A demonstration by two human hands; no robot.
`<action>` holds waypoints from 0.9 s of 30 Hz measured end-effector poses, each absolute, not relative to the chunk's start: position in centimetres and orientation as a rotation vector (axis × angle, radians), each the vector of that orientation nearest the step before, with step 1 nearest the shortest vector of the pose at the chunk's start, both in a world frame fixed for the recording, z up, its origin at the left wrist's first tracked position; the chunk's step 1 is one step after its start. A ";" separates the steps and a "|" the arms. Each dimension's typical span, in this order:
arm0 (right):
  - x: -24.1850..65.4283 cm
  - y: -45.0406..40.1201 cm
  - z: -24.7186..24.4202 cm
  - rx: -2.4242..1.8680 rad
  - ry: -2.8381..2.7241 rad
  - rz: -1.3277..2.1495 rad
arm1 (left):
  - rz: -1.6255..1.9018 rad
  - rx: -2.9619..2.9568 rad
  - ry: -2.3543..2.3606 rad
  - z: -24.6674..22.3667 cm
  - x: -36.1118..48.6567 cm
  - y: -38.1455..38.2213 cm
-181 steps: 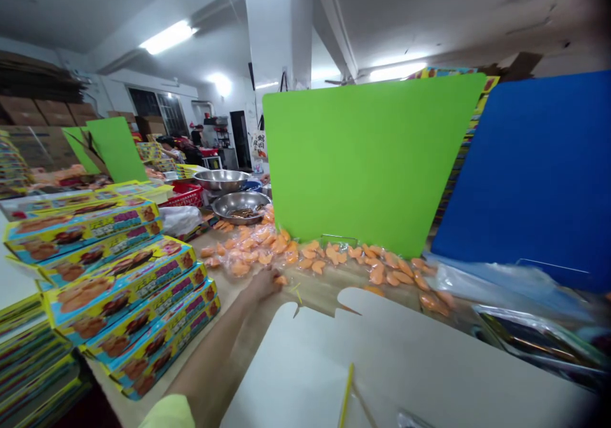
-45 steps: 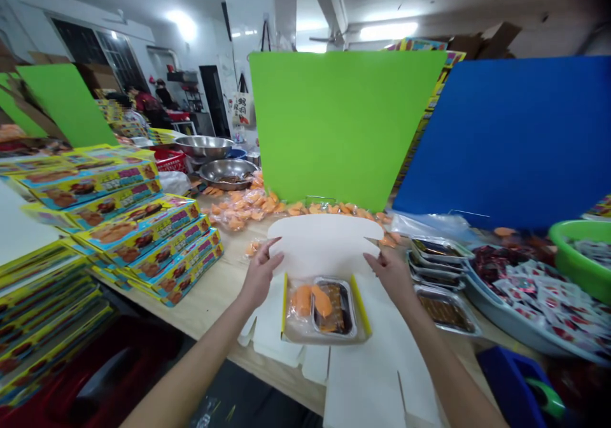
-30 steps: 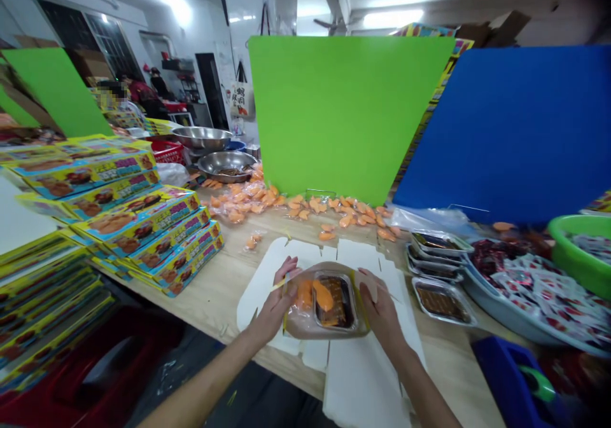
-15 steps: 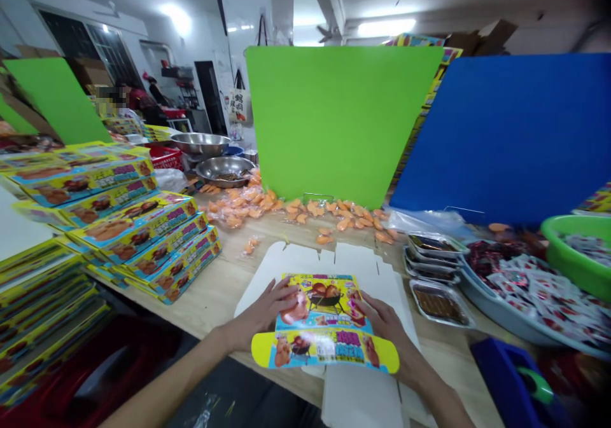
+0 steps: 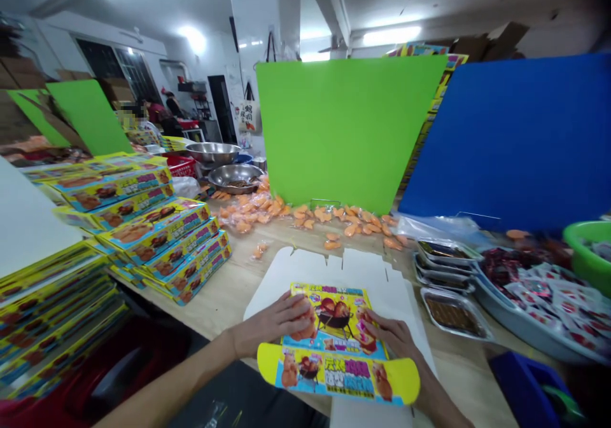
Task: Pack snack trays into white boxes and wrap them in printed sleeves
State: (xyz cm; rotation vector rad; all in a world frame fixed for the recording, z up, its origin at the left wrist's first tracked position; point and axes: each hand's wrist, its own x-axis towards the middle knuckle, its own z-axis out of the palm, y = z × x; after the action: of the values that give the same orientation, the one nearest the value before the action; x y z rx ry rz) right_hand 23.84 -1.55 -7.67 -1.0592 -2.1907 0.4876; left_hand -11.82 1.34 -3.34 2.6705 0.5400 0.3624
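A printed yellow and blue carton [image 5: 334, 323] lies partly folded in front of me, its long side flap with rounded yellow ends nearest my body. My left hand [image 5: 272, 323] rests on the carton's left part, fingers stretched over the print. On the right edge lies my right hand [image 5: 394, 336], its fingers extended and touching the printed face. White unfolded cardboard [image 5: 310, 266] spreads beneath and behind the carton on the wooden table.
Finished-looking boxes [image 5: 167, 243] are stacked at the left. Orange packets [image 5: 258, 208] lie along the back before a green board [image 5: 344, 129]. Foil-edged trays [image 5: 451, 313], a blue-grey basin [image 5: 534, 323] of sachets and a blue tape dispenser [image 5: 529, 390] stand at the right.
The view has shifted slightly, so the scene sits a little lower and mostly further right. Both hands stay on the carton, and its near flap appears a bit larger and tilted.
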 end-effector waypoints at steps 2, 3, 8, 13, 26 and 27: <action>23.8 -2.5 -6.1 -1.064 -2.073 0.550 | 0.526 2.482 0.488 -1.8 -11.1 0.6; 23.7 -2.9 -5.2 -1.086 -1.988 0.594 | 0.611 2.341 0.505 -1.2 -10.6 0.5; 21.6 -2.0 -2.4 -1.315 -1.363 0.991 | 0.811 1.401 0.866 -1.0 -7.1 2.2; 21.7 0.1 -1.8 -1.394 -1.063 0.948 | 0.914 1.088 0.955 -1.9 -5.5 4.1; 24.2 -0.9 4.5 -1.333 -1.624 1.260 | 0.922 1.070 0.941 -2.6 -5.9 3.9; 24.3 -0.9 4.4 -1.320 -1.614 1.285 | 0.923 1.068 0.944 -2.6 -5.9 3.9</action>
State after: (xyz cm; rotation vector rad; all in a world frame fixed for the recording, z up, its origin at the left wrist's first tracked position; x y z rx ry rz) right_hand 24.28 -0.94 4.40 -1.3198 -1.6141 1.2849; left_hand -5.95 3.93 -2.60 1.0681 0.9437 0.9230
